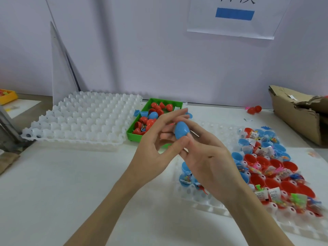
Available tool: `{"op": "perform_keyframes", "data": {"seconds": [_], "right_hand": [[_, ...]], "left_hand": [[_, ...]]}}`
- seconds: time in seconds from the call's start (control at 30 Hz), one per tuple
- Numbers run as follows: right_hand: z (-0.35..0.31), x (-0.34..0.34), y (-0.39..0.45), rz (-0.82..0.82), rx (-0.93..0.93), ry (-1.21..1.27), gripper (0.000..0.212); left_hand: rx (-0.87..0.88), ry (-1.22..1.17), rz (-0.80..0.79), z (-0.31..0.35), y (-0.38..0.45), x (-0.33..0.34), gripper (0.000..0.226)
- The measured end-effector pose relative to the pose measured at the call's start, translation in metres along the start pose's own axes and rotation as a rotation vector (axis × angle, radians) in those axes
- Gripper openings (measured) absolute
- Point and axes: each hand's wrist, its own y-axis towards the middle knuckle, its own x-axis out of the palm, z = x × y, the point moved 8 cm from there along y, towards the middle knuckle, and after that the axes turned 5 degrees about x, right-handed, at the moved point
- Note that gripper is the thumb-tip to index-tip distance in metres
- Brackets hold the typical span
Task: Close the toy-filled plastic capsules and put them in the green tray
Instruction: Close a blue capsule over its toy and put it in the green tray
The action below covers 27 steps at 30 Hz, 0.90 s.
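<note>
A closed blue capsule (181, 130) is held above the table's middle, just in front of the green tray (131, 134). My left hand (156, 148) pinches its lower end with thumb and fingers. My right hand (205, 157) grips it from the right side. The green tray holds several red capsules and one blue capsule (153, 115). To the right, a white holder tray (213, 206) carries several open red and blue capsule halves (271, 167) filled with small bagged toys.
A large empty white holder tray (85, 118) lies left of the green tray. A torn cardboard box (300, 110) stands at the far right, with a red capsule (254, 109) beside it. A yellow bin (7, 95) sits at the far left. Loose blue halves (140, 113) lie by the green tray.
</note>
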Motion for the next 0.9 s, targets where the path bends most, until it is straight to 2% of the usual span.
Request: {"op": "perform_keyframes", "data": {"seconds": [0.07, 0.2, 0.33, 0.47, 0.67, 0.9], "right_hand": [[0.002, 0.0, -0.001, -0.016, 0.029, 0.049, 0.042], [0.006, 0.003, -0.001, -0.034, 0.09, 0.152, 0.044], [0.012, 0.006, 0.0, -0.021, 0.146, 0.189, 0.05], [0.015, 0.003, 0.001, 0.002, 0.144, 0.183, 0.041], [0.016, -0.005, 0.001, 0.052, 0.138, 0.126, 0.038], [0.014, -0.005, 0.002, 0.072, 0.125, 0.13, 0.036]], "left_hand": [[-0.018, -0.016, 0.017, 0.0, 0.001, -0.006, 0.052], [-0.001, 0.007, 0.008, 0.005, 0.002, -0.008, 0.036], [-0.018, 0.002, -0.021, 0.003, 0.003, -0.008, 0.03], [-0.018, 0.058, 0.003, 0.003, 0.002, -0.009, 0.029], [0.021, 0.184, 0.01, -0.001, -0.002, -0.003, 0.025], [0.036, 0.185, -0.015, -0.002, 0.0, 0.002, 0.025]]}}
